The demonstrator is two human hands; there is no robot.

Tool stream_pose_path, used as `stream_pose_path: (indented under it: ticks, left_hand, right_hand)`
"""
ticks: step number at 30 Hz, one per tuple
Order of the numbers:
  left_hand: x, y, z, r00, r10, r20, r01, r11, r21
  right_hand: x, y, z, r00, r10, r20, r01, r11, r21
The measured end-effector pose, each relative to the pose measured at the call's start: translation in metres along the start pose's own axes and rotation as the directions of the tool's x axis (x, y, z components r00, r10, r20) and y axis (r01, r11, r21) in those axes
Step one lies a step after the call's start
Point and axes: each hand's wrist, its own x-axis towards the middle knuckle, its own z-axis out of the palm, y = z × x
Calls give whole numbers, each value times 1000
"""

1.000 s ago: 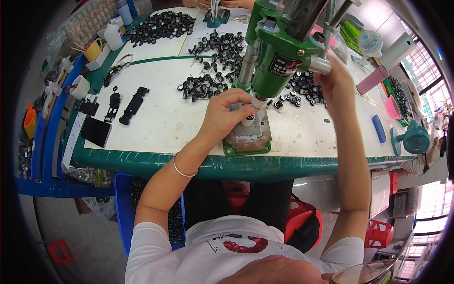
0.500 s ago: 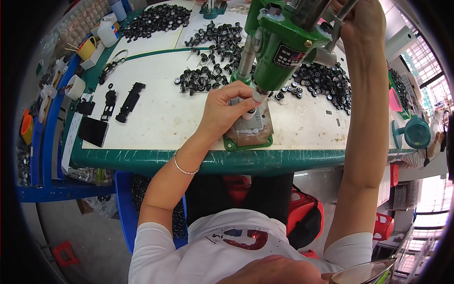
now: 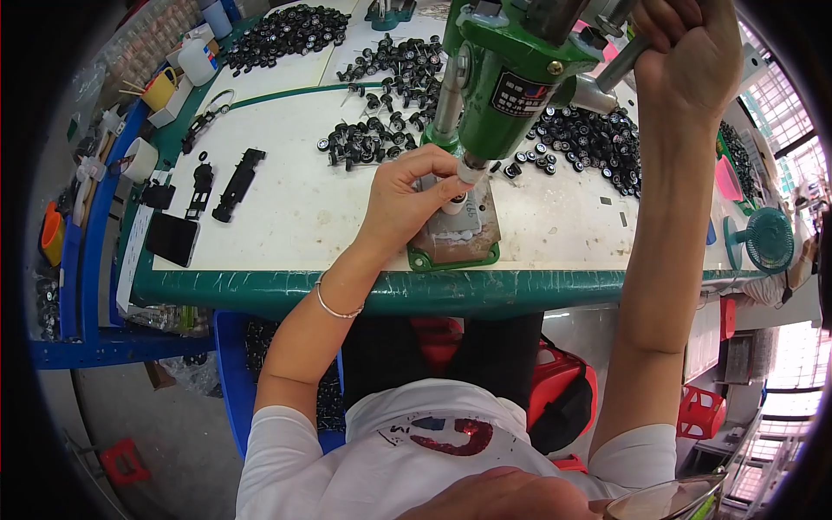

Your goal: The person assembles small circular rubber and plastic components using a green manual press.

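My left hand [image 3: 414, 184] is at the green hand press [image 3: 507, 78], its thumb and forefinger pinched just under the ram. What they pinch is mostly covered by the fingers. Right below the fingertips, a small black wheel [image 3: 458, 199] sits on a white round holder on the press's metal base plate [image 3: 459, 244]. Up at the right, my right hand [image 3: 689, 61] is closed round the metal lever [image 3: 626, 61] of the press.
Black wheels on axles [image 3: 368, 143] lie behind the press, loose wheels [image 3: 594, 147] to its right, and another heap [image 3: 286, 39] far left. Black chassis parts [image 3: 238, 186] and a phone [image 3: 172, 238] lie at left. A green fan [image 3: 768, 241] stands right.
My right hand has swung to the right and slightly down with the lever. My left hand stays pinched under the ram, nearly still.
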Motion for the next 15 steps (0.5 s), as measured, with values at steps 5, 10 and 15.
stream_pose_path:
  ticks: [5, 10, 15]
  left_hand:
    - [1, -3, 1, 1000, 8, 9, -8, 999, 37]
    - [1, -4, -1, 999, 30, 10, -31, 995, 96]
    - [-3, -5, -3, 999, -47, -15, 48, 994, 101]
  right_hand:
    - [-19, -11, -7, 972, -233, 37, 235, 969, -74]
    - [-29, -16, -11, 979, -204, -26, 205, 968, 146]
    - [-31, -13, -11, 978, -208, -4, 206, 964, 168]
